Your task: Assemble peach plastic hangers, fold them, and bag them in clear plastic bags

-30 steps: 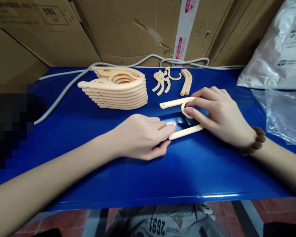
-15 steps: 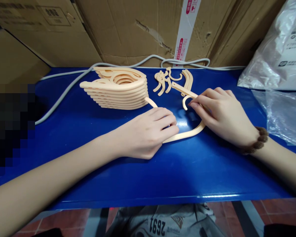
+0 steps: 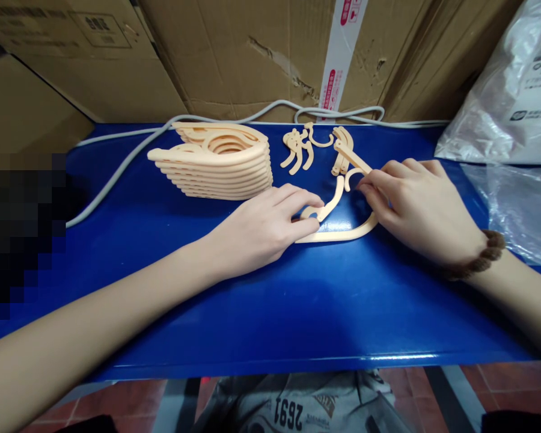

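Fingers (image 3: 305, 227) of your left hand (image 3: 270, 222) pinch a short cream piece (image 3: 336, 195) over the middle of the blue table (image 3: 270, 325); your right hand (image 3: 410, 210) grips a straight strip (image 3: 355, 160) beside a small hook (image 3: 347, 180). A curved bar (image 3: 345, 234) spans between them. Stacked frames (image 3: 225, 180) sit far left, loose hooked pieces (image 3: 292, 141) right of those.

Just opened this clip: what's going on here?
At a glossy blue tabletop, the person's left hand pinches the near end of a short, curved beige strip, while the right hand holds a straight beige strip with a small beige hook beside it. A long, curved beige strip spans between the hands. A stack of beige openwork frames stands beyond the left hand, near a cluster of small, curved beige pieces.
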`<state>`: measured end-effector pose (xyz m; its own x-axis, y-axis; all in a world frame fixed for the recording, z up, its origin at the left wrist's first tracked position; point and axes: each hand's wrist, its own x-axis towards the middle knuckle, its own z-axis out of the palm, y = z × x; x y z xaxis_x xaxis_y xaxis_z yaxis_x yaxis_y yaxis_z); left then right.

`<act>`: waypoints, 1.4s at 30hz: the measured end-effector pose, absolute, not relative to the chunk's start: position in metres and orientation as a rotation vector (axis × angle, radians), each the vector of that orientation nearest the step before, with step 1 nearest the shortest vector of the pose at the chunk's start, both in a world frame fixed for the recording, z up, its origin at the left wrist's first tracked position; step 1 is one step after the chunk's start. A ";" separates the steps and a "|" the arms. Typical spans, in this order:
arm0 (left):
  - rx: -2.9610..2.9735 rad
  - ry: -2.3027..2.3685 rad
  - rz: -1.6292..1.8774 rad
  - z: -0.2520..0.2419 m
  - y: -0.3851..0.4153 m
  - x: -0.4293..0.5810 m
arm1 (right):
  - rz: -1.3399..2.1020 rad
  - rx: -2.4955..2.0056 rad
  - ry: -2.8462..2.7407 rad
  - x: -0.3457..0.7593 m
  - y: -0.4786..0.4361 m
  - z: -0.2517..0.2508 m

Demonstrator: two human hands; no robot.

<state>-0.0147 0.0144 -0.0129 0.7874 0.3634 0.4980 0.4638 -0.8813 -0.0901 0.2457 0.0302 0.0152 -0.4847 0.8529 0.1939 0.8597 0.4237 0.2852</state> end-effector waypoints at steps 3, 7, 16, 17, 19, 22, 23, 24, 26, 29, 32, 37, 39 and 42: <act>-2.742 -0.694 -0.699 -0.014 0.014 -0.016 | -0.568 -1.634 -2.644 0.244 0.030 0.016; -2.738 -0.716 -0.646 -0.014 0.015 -0.017 | -0.590 -1.645 -2.639 0.244 0.029 0.017; -2.700 -0.733 -0.587 -0.014 0.017 -0.019 | -0.640 -1.495 -2.612 0.250 0.031 0.014; -2.692 -0.735 -0.585 -0.014 0.017 -0.018 | -0.635 -1.488 -2.617 0.250 0.031 0.013; -2.675 -0.736 -0.587 -0.013 0.016 -0.018 | -0.616 -1.496 -2.625 0.249 0.030 0.013; -2.626 -0.746 -0.576 -0.011 0.015 -0.017 | -0.589 -1.508 -2.638 0.248 0.030 0.014; -2.608 -0.748 -0.567 -0.010 0.014 -0.017 | -0.589 -1.510 -2.638 0.247 0.029 0.014; -2.590 -0.750 -0.560 -0.009 0.013 -0.016 | -0.592 -1.513 -2.639 0.247 0.029 0.013; -2.560 -0.759 -0.555 -0.008 0.012 -0.015 | -0.606 -1.522 -2.634 0.247 0.030 0.013; -2.541 -0.772 -0.573 -0.006 0.010 -0.014 | -0.614 -1.497 -2.615 0.249 0.030 0.011; -2.569 -0.775 -0.560 -0.006 0.009 -0.013 | -0.596 -1.443 -2.610 0.250 0.031 0.010; -2.595 -0.772 -0.575 -0.009 0.011 -0.013 | -0.549 -1.462 -2.619 0.249 0.030 0.011; -2.591 -0.772 -0.593 -0.009 0.012 -0.013 | -0.526 -1.445 -2.632 0.248 0.029 0.012; -2.582 -0.775 -0.602 -0.009 0.012 -0.012 | -0.496 -1.389 -2.676 0.246 0.028 0.014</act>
